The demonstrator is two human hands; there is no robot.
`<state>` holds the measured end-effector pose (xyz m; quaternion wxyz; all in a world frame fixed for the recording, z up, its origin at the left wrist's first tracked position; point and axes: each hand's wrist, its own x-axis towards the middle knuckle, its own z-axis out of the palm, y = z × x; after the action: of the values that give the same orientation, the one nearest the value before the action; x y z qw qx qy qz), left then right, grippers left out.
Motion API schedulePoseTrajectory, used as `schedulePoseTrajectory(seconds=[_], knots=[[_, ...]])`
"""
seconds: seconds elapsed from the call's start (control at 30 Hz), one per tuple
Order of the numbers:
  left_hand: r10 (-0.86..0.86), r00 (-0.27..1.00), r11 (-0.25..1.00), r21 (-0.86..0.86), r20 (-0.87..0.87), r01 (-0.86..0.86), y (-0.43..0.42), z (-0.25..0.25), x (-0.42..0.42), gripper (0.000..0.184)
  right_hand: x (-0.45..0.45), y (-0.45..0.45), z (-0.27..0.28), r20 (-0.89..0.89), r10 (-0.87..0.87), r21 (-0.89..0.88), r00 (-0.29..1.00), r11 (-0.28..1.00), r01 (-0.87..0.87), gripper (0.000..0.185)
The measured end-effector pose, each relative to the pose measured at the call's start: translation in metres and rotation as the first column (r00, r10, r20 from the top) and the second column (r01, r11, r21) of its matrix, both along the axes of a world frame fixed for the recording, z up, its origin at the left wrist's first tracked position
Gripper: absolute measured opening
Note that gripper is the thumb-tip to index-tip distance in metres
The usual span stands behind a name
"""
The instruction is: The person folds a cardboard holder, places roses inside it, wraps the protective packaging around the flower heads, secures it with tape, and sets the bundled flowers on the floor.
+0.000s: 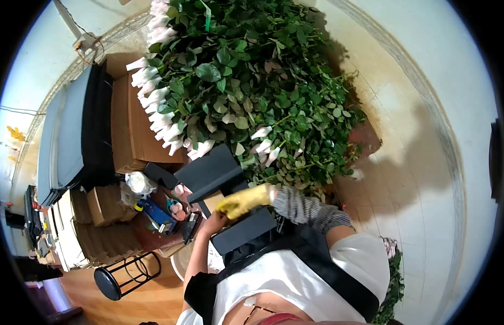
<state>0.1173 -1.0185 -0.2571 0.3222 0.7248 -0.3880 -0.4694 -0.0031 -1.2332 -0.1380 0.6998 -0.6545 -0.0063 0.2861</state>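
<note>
My right hand (pixel 244 201), in a yellow glove with a striped sleeve behind it, reaches over a brown cardboard piece (pixel 213 201) between dark box parts. Bare and close to the glove's fingertips is my left hand (pixel 214 222), its fingers curled in; whatever they hold is too small to make out. One dark grey panel (pixel 210 172) lies just beyond the hands. Another dark box part (pixel 244 231) is nearer my body, below the glove. Past them lies a big heap of leafy rose stems (pixel 263 81) with pale pink wrapped heads (pixel 154 100).
Left of the hands are pink-handled scissors (pixel 176 210), a blue box (pixel 156 213) and a white roll (pixel 140 183). Stacked cardboard (pixel 103 241) and large grey-black sheets (pixel 73 130) stand farther left. A black round stool (pixel 108 283) is at lower left.
</note>
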Motion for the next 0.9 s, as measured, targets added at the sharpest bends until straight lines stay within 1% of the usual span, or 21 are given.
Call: schedulePoseTrajectory(seconds=[0.03,0.07,0.13,0.17,0.2,0.27,0.3,0.33,0.37,0.4,0.43,0.47,0.5,0.53,0.57,0.6,0.67,0.73,0.8,0.87,0.9], knots=[[0.032,0.999,0.999,0.032,0.004,-0.033,0.010,-0.032,0.003,0.037,-0.012,-0.003,-0.001,0.126,0.098,-0.104,0.987,0.991,-0.085,0.063],[-0.051,0.991,0.991,0.129,0.123,0.035,0.007,-0.015,0.002,0.036,-0.023,0.002,-0.005,0.236,0.198,-0.216,0.951,0.965,-0.147,0.059],[0.028,0.996,0.993,0.114,0.085,-0.037,0.006,-0.017,0.001,0.040,-0.038,0.035,-0.018,-0.021,0.397,-0.761,0.917,0.589,-0.272,0.050],[0.038,0.997,0.990,0.133,0.064,-0.047,0.002,-0.003,-0.001,0.039,-0.042,0.042,-0.005,-0.054,0.464,-0.909,0.884,0.343,-0.236,0.041],[0.029,0.997,0.989,0.139,0.071,-0.039,-0.001,-0.007,0.002,0.039,-0.045,0.049,-0.018,-0.083,0.479,-0.937,0.874,0.261,-0.232,0.047],[0.047,0.995,0.980,0.195,-0.084,-0.030,0.007,-0.019,0.008,0.039,-0.057,0.013,-0.008,0.378,0.206,-0.465,0.903,0.886,-0.008,0.053],[0.036,0.994,0.987,0.157,-0.106,-0.019,0.007,-0.018,0.008,0.038,-0.054,-0.003,-0.003,0.372,0.043,-0.076,0.927,0.997,-0.016,0.058],[0.060,0.995,0.976,0.215,-0.085,-0.040,0.009,-0.022,0.009,0.036,-0.056,-0.027,0.032,0.158,-0.134,0.145,0.978,0.983,0.111,0.053],[0.091,0.986,0.976,0.207,-0.140,-0.060,0.009,-0.019,0.009,0.035,-0.054,-0.057,0.023,0.380,-0.262,-0.007,0.887,0.958,0.286,0.049],[0.123,0.973,0.976,0.200,-0.197,-0.083,0.009,-0.014,0.008,0.035,-0.055,-0.092,0.027,0.553,-0.354,-0.198,0.754,0.823,0.532,0.040],[0.074,0.972,0.975,0.222,-0.221,-0.024,0.011,-0.019,0.013,0.034,-0.056,-0.132,0.043,0.427,-0.553,-0.327,0.715,0.643,0.693,0.029],[0.068,0.974,0.974,0.224,-0.217,-0.018,0.014,-0.025,0.016,0.034,-0.062,-0.156,0.067,0.504,-0.754,-0.219,0.421,0.360,0.907,0.028],[0.031,0.992,0.974,0.226,-0.122,-0.002,0.016,-0.030,0.017,0.032,-0.063,-0.206,0.048,0.585,-0.707,-0.443,0.399,0.133,0.886,0.036],[-0.006,1.000,0.973,0.229,-0.029,0.013,0.015,-0.033,0.015,0.031,-0.062,-0.263,0.013,0.852,-0.090,-0.498,0.515,-0.441,0.747,0.029],[0.073,0.991,0.969,0.243,-0.116,-0.043,0.011,-0.019,0.010,0.029,-0.065,-0.288,0.014,0.713,-0.135,-0.629,0.688,-0.556,0.543,0.025],[0.072,0.991,0.968,0.248,-0.116,-0.041,0.010,-0.020,0.009,0.029,-0.067,-0.304,0.012,0.541,-0.208,-0.706,0.815,-0.640,0.305,0.021],[0.102,0.976,0.972,0.229,-0.195,-0.056,0.012,-0.026,0.013,0.028,-0.078,-0.344,-0.022,0.350,-0.286,-0.853,0.892,-0.492,0.176,0.017],[0.084,0.991,0.977,0.204,-0.106,-0.061,0.016,-0.034,0.013,0.027,-0.080,-0.345,-0.002,0.513,-0.154,-0.758,0.844,-0.543,0.362,0.016],[0.034,0.997,0.980,0.197,-0.072,-0.020,0.022,-0.047,0.017,0.026,-0.087,-0.332,0.032,0.801,0.064,-0.421,0.596,-0.647,0.636,0.015],[0.089,0.974,0.985,0.162,-0.209,-0.055,0.022,-0.042,0.015,0.026,-0.098,-0.287,0.087,0.868,0.105,-0.329,0.486,-0.613,0.719,0.018],[0.076,0.981,0.983,0.179,-0.180,-0.043,0.021,-0.042,0.015,0.027,-0.104,-0.270,0.106,0.795,0.134,-0.408,0.592,-0.604,0.685,0.016]])
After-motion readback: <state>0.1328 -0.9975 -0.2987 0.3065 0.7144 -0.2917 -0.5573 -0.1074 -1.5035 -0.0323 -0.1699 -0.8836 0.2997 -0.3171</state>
